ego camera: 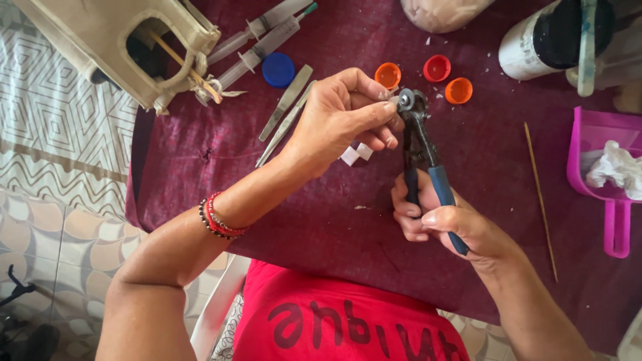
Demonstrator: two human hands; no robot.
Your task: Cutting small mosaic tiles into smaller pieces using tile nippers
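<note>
My right hand (445,224) grips the blue handles of a pair of nippers (421,144), jaws pointing away from me. My left hand (341,113) pinches a small white piece at the nippers' wheel jaws; the piece is mostly hidden by my fingertips. Two small white square pieces (356,154) lie on the maroon cloth (481,154) just under my left hand. A red and black beaded bracelet (217,217) is on my left wrist.
Three orange and red bottle caps (436,68) and a blue cap (278,69) lie beyond my hands. Metal tweezers (287,100), two syringes (264,40), a cut plastic jug (114,47), a thin wooden skewer (540,194), a pink scoop (612,174) and a dark-filled jar (548,37) are around.
</note>
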